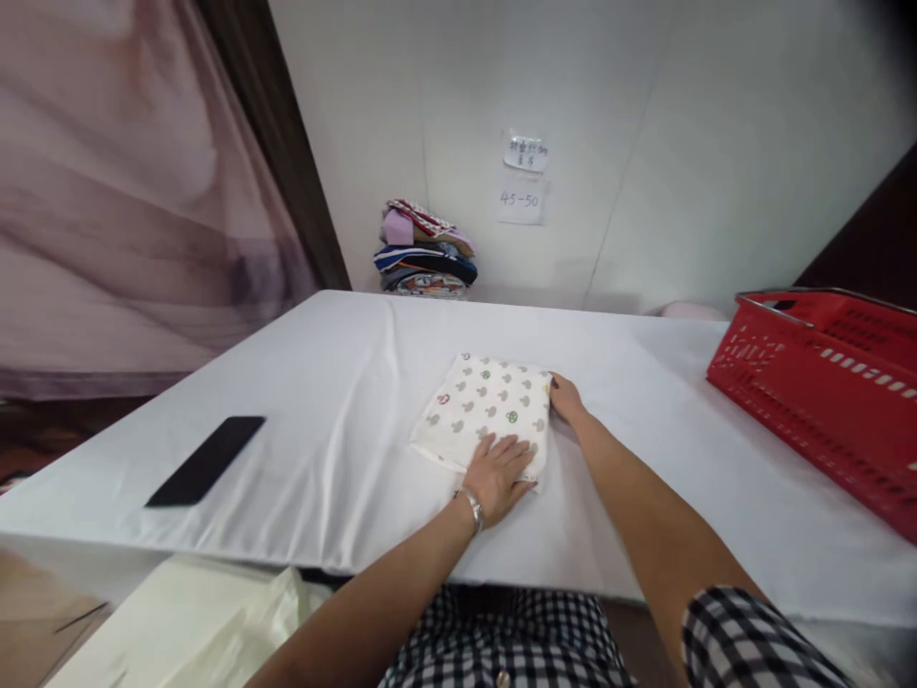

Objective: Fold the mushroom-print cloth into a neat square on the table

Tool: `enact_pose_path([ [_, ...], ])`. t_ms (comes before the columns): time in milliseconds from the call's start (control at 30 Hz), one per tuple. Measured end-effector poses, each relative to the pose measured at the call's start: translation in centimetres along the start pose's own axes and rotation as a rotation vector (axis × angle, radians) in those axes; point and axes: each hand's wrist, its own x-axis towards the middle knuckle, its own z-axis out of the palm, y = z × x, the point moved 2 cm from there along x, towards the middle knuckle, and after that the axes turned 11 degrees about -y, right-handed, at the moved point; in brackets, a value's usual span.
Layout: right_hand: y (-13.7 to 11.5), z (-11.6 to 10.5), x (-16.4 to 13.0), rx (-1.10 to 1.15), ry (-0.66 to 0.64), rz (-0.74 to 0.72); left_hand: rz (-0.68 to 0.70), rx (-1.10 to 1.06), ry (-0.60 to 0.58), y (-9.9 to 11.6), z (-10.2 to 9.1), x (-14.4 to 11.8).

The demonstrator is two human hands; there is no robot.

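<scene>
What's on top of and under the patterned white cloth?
On top: the left hand, spread near the near edge of the patterned white cloth. Right hand is at its right edge. White table covering shows around it; whatever's directly underneath is hidden.

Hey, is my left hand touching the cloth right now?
Touching. The head view shows your left hand spread flat on the cloth, covering part of its near edge.

Your cloth (494, 401) is white, printed with rows of small grey shapes and a few red and green ones. It looks folded into a rough four-sided piece and lies flat on the white-covered table (645, 382) before you.
</scene>
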Motion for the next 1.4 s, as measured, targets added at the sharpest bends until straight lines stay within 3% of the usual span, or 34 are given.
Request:
enact_pose_path([
  [133, -0.4, 0.4, -3.3, 0.093, 0.108, -0.015, 0.004, -0.008, 0.001, -0.1, 0.4, 0.0],
  [233, -2.3, 1.3, -8.1, 0.119, 0.211, -0.292, 0.006, -0.009, 0.01, 0.1, 0.5, 0.2],
  [333, -4.4, 2.8, -13.4, 0.014, 0.11, -0.546, 0.015, -0.003, 0.0, 0.3, 0.2, 0.1],
  [467, -5.2, 3.9, -17.3, -0.093, -0.031, -0.619, 0.101, 0.013, -0.027, -0.2, -1.1, -1.6],
  [533, -5.0, 3.9, -17.6, -0.131, -0.037, -0.62, 0.068, 0.016, -0.004, -1.6, -2.0, -3.2],
  [633, -5.1, 3.7, -17.4, -0.146, 0.004, -0.63, -0.115, 0.016, 0.064, -5.0, -3.2, -6.1],
  [733, -5.6, 3.7, -17.3, -0.132, 0.068, -0.667, -0.314, 0.002, 0.191, -8.0, -4.0, -8.5],
  [800, -6.2, 3.9, -17.5, -0.131, 0.078, -0.706, -0.381, -0.01, 0.268, -8.9, -4.2, -9.2],
  [900, -6.8, 4.1, -18.0, -0.144, 0.054, -0.75, -0.355, 0.001, 0.309, -8.4, -4.4, -8.7],
  [1067, -7.1, 4.2, -18.2, -0.17, 0.021, -0.705, -0.241, -0.01, 0.262, -7.1, -4.8, -6.3],
  [1233, -7.5, 4.3, -18.2, -0.229, -0.024, -0.621, -0.169, -0.079, 0.238, -7.8, -4.2, -5.3],
  [1400, -8.3, 4.6, -18.3, -0.27, -0.018, -0.553, -0.215, -0.176, 0.286, -8.5, -3.7, -5.3],
])
